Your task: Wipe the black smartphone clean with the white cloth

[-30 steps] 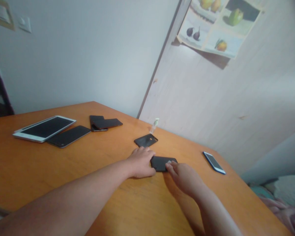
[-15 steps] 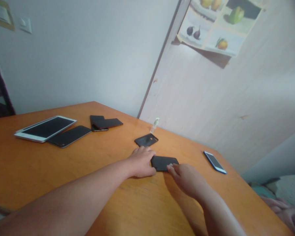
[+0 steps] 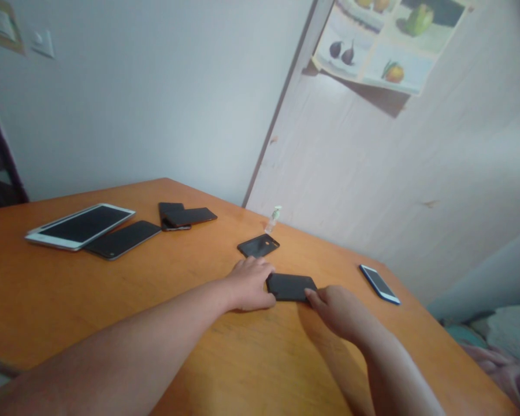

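A black phone point(image 3: 289, 286) lies flat on the wooden table between my hands, its plain dark face up. My left hand point(image 3: 251, 284) grips its left end, the thumb at the near corner and the fingers at the far one. At the right end, my right hand point(image 3: 335, 306) has its thumb on the near right corner; its other fingers are mostly hidden. Just beyond my left hand rests an empty black phone case point(image 3: 259, 246) with a camera cutout. Behind that case stands a small clear spray bottle point(image 3: 273, 219).
On the left of the orange-brown table point(image 3: 190, 370) lie a white tablet point(image 3: 84, 225), a dark phone point(image 3: 125, 240) against it, and a stack of dark phones or cases point(image 3: 190, 217). A white-fronted phone point(image 3: 379, 284) sits near the right edge. Walls border the table's far sides.
My right hand has slid right along the phone to its right corner, and a whitish bit at its fingertips no longer shows. My left hand keeps its grip.
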`<state>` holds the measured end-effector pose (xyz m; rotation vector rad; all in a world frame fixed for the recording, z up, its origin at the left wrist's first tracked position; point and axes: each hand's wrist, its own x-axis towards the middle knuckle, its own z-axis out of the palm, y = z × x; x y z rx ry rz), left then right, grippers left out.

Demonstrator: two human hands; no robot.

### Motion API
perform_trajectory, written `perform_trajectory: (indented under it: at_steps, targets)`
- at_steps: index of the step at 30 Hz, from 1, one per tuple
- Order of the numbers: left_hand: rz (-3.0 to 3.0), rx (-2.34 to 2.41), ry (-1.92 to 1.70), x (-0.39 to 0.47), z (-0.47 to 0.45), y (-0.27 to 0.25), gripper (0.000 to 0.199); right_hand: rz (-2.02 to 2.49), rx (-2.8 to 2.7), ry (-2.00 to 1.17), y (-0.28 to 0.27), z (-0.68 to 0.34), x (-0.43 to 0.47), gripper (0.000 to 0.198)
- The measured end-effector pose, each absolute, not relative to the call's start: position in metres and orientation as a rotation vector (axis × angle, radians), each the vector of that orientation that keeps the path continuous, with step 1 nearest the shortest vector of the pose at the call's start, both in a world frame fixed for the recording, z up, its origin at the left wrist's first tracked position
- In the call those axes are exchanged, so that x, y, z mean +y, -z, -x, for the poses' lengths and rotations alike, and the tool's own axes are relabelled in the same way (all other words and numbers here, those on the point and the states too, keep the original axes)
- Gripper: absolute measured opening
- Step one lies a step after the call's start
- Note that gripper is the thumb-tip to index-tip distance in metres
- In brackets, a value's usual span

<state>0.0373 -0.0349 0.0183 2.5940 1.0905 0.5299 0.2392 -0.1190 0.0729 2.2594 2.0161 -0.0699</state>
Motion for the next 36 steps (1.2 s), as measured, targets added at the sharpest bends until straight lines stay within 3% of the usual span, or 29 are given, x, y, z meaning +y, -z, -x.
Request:
perform_trajectory:
  at_steps: [7,14,22,29,36]
  targets:
    - [-2.589,1.101,-0.528,-0.036,-0.038,-0.02,0.053,-1.976,2.51,0.319,-0.076,-0.198,-0.135,0.045]
    - [-2.599,1.09,-0.53,-0.035,-0.037,-0.02,0.051,-2.297,2.003,0.085,-0.072,-0.245,-0.116,0.059]
    - [-2.605,1.104,-0.515,-0.036,-0.037,-0.02,0.051,-2.038,2.451,0.279,-0.073,-0.204,-0.132,0.044]
    - [-2.595,1.091,-0.533,-0.035,-0.038,-0.019,0.053,-2.283,2.052,0.106,-0.071,-0.24,-0.117,0.056]
    - [-2.602,1.071,-0.549,-0.033,-0.037,-0.016,0.057,-1.941,2.575,0.288,-0.073,-0.194,-0.135,0.044]
